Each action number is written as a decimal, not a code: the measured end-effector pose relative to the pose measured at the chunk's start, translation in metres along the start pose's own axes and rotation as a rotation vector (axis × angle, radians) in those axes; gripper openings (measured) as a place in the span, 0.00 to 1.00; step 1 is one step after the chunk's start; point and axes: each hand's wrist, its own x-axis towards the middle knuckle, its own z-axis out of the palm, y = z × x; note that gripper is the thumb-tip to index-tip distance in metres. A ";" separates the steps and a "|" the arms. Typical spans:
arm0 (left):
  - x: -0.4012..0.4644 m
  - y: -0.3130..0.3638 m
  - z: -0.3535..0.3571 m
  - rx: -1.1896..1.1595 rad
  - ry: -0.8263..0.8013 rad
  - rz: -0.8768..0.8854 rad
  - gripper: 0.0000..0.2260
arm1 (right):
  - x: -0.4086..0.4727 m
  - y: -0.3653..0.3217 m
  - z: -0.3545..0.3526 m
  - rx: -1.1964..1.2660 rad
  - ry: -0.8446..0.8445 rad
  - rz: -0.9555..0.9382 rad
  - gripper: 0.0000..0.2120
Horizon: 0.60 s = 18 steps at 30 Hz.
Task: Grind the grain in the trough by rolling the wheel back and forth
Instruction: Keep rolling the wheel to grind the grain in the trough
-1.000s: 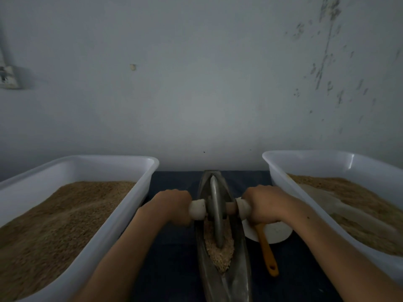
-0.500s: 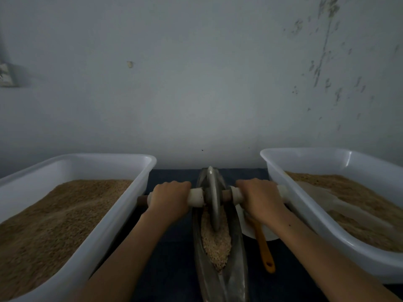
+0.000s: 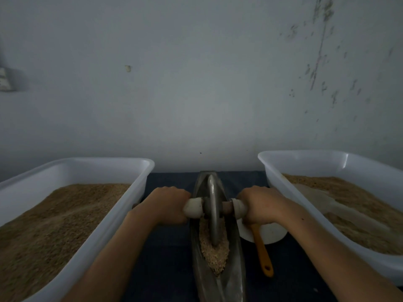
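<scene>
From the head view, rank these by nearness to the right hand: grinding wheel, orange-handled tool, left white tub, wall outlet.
Measured from the right hand:
1. Orange-handled tool, just below the hand, by the small white dish.
2. Grinding wheel, close on the hand's inner side, in the trough; too close to the tool to rank firmly.
3. Left white tub, across the trough.
4. Wall outlet, far upper left.

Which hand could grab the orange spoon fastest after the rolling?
Probably the right hand. It grips the axle on the wheel's right side, and the orange spoon lies just below it beside the trough. The left hand would have to cross over.
</scene>
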 end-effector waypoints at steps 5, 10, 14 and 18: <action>0.000 0.002 0.003 0.009 0.045 -0.009 0.14 | 0.000 -0.002 0.002 0.012 0.023 -0.002 0.09; 0.002 0.007 0.010 0.039 0.214 -0.058 0.10 | 0.000 -0.008 0.008 -0.002 0.203 0.004 0.01; 0.002 0.011 0.014 0.066 0.297 -0.095 0.08 | 0.000 -0.014 0.011 0.008 0.284 0.020 0.04; 0.002 0.011 0.015 0.071 0.334 -0.078 0.08 | 0.000 -0.014 0.011 0.001 0.276 0.025 0.08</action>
